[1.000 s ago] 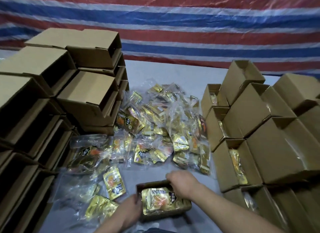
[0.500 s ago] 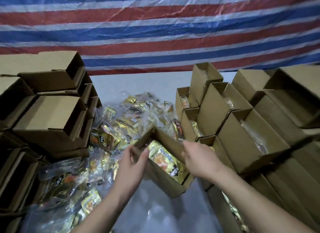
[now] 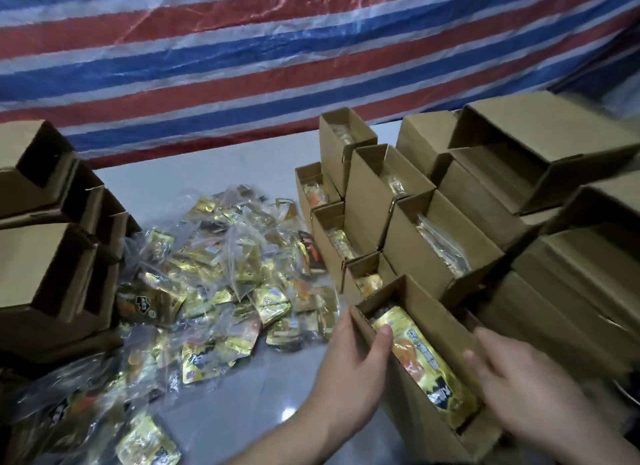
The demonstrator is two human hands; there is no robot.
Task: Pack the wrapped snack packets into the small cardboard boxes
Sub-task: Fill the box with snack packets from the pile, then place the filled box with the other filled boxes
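A gold foil snack packet with an orange picture [image 3: 420, 360] lies lengthwise inside a small open-topped brown cardboard box [image 3: 446, 329], which sits low at the near end of a row of filled brown cardboard boxes [image 3: 374, 201] on the right. The left hand [image 3: 349, 364] takes the box's near wall in its grip, palm against the outside and thumb hooked over the rim onto the packet. The right hand [image 3: 519, 381] lies against the box's far side with fingers spread and fairly straight, blurred. Each box in the row shows a packet inside, and more brown boxes [image 3: 540, 135] are stacked behind them. A loose heap of gold packets in clear plastic wrap [image 3: 221, 274] covers the pale grey surface [image 3: 194, 177] just left of the row. Empty brown cardboard boxes [image 3: 45, 264] are piled at the far left. A red, white and blue striped tarpaulin [image 3: 277, 49] hangs behind.
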